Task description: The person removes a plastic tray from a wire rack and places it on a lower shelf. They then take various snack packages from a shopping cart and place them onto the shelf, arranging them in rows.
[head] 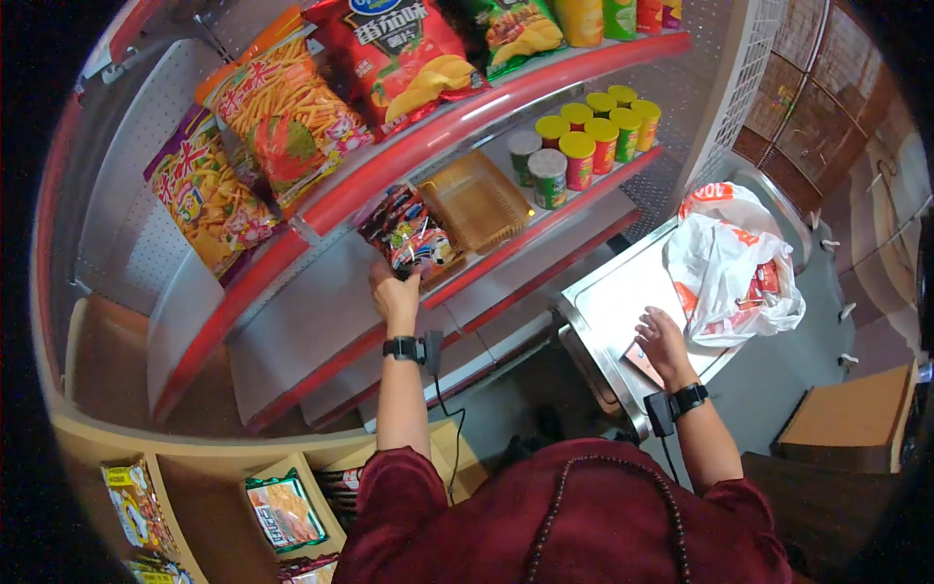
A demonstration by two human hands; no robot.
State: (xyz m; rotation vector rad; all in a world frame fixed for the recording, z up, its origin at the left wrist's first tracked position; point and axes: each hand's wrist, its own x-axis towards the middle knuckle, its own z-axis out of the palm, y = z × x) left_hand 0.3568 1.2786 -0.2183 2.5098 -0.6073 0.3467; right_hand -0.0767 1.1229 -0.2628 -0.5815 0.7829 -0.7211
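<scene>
My left hand is at the near end of a pile of small dark, shiny snack packets on the middle shelf, its fingers touching them; whether it grips one is hard to tell. Beside the packets lies a clear brownish plastic tray. Over a metal cart top is my right hand, fingers apart and nothing held. Under its wrist side, a small flat reddish item rests on the cart. A white plastic bag with red packets inside sits on the cart's right part.
Large snack bags fill the upper shelf, behind its red edge. Several small cans with yellow or pale lids stand right of the tray. Wooden compartments with packets are at lower left, and a cardboard box is at right.
</scene>
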